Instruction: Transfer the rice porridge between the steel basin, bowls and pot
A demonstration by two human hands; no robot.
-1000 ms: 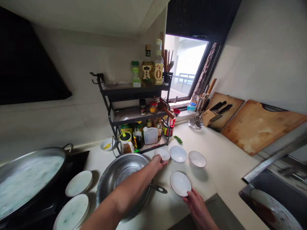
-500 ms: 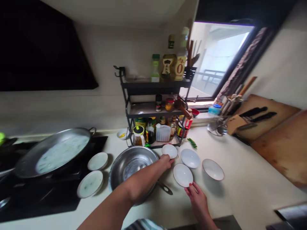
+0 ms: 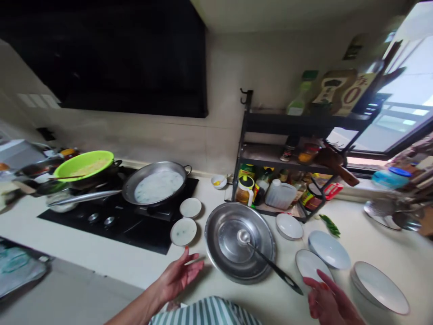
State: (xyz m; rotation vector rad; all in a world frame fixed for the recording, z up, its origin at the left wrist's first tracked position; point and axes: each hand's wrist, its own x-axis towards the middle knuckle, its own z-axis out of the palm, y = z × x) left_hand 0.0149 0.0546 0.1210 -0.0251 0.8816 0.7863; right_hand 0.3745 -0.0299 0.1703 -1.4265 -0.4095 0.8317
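Note:
My left hand [image 3: 181,276] is held above the counter edge with fingers spread and nothing in it. Just beyond it are two white bowls, the nearer bowl [image 3: 183,232] with a milky liquid and green bits, the farther bowl [image 3: 190,207] also filled pale. My right hand [image 3: 326,295], slightly blurred, is over the near rim of a white bowl [image 3: 310,263], its fingers apart; whether it touches is unclear. A steel basin [image 3: 216,253] sits between my hands, with a black-handled ladle [image 3: 274,266] resting in it. More white bowls [image 3: 289,226] stand around the right hand.
A wok [image 3: 158,183] of milky liquid is on the black stove [image 3: 135,230], its long handle pointing left. Behind it stands a lime-green colander [image 3: 84,166] with pale food. A black rack [image 3: 287,155] of bottles and jars backs the counter; green peppers [image 3: 329,225] lie beside it.
The view has swung left. My left hand has let go of the small bowl behind the basin and moved left, near the two filled bowls. My right hand's fingers have come apart at the bowl rim.

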